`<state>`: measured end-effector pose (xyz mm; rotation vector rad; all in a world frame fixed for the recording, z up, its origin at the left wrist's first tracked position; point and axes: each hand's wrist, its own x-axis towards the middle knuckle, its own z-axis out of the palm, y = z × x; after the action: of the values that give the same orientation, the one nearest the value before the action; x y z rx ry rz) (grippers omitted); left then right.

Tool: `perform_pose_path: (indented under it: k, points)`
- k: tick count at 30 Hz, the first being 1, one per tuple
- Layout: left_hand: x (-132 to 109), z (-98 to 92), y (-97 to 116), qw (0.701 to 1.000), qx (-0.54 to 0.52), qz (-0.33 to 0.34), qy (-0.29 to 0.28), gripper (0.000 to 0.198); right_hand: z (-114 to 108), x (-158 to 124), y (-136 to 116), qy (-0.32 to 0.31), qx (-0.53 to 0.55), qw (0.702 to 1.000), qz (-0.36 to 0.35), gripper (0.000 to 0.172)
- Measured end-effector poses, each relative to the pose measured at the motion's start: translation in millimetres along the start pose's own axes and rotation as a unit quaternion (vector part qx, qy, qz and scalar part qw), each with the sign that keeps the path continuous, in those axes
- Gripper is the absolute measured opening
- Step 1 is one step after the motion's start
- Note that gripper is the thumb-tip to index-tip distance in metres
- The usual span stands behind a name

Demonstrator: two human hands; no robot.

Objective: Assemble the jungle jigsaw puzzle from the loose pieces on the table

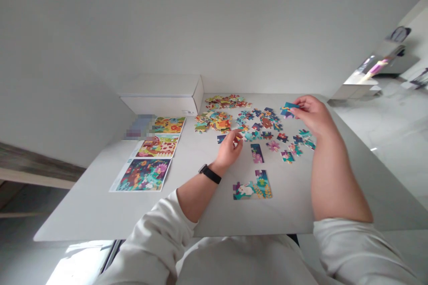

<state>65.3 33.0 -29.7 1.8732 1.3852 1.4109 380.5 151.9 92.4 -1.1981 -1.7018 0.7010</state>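
My right hand [310, 113] is raised at the right side of the table and pinches a blue jigsaw puzzle piece [287, 109] with an orange pattern. Loosely curled, with fingers apart, my left hand [230, 148] is by the loose dark-toned puzzle pieces [257, 126]; no held piece shows in it. A dark blue piece [220, 139] lies just left of its fingers. Nearer to me, a joined section [254, 190] shows a white rabbit and yellow plants. A separate purple-and-pink section [257, 153] lies above it.
Two piles of brighter pieces, a yellow-orange one [214, 121] and a red-green one [228, 101], lie toward the wall. A white box [160, 98] stands at the back left. Picture sheets, including a dark animal scene [143, 175], lie in front of it. Loose teal pieces [296, 149] are scattered at right.
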Motion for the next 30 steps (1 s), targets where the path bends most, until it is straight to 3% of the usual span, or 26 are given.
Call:
perform_pose_path:
  k: [3, 5, 8, 11, 17, 23, 30]
  points:
    - [0.1, 1.7, 0.2, 1.0, -0.008, 0.011, 0.012, 0.041, 31.5, -26.3, -34.6, -0.049, 0.067, 0.996, -0.031, 0.038]
    - [0.5, 1.9, 0.2, 0.999, -0.009, 0.028, 0.028, 0.048, 60.3, -43.3, -39.3, -0.096, 0.079, 0.992, -0.013, 0.036]
    - [1.0, 0.3, 1.6, 0.997, 0.005, 0.065, 0.033, 0.055, 100.3, -63.7, -23.5, -0.129, 0.098, 0.986, 0.039, 0.033]
    - [0.5, -2.5, 5.4, 0.994, 0.035, 0.099, 0.011, 0.058, 124.5, -78.1, -0.7, -0.118, 0.109, 0.984, 0.071, 0.034]
    - [0.2, -5.1, 8.7, 0.984, 0.098, 0.148, -0.035, 0.047, 135.3, -87.8, 12.8, -0.123, 0.117, 0.982, 0.085, 0.033]
    - [2.1, -7.6, 6.7, 0.98, 0.111, 0.147, -0.08, 0.043, 134.1, -87.8, 7.3, -0.141, 0.14, 0.973, 0.117, 0.036]
    - [1.8, -10.0, 17.6, 0.976, 0.113, 0.146, -0.111, 0.039, 134.0, -87.8, 13.6, -0.141, 0.133, 0.975, 0.106, 0.039]
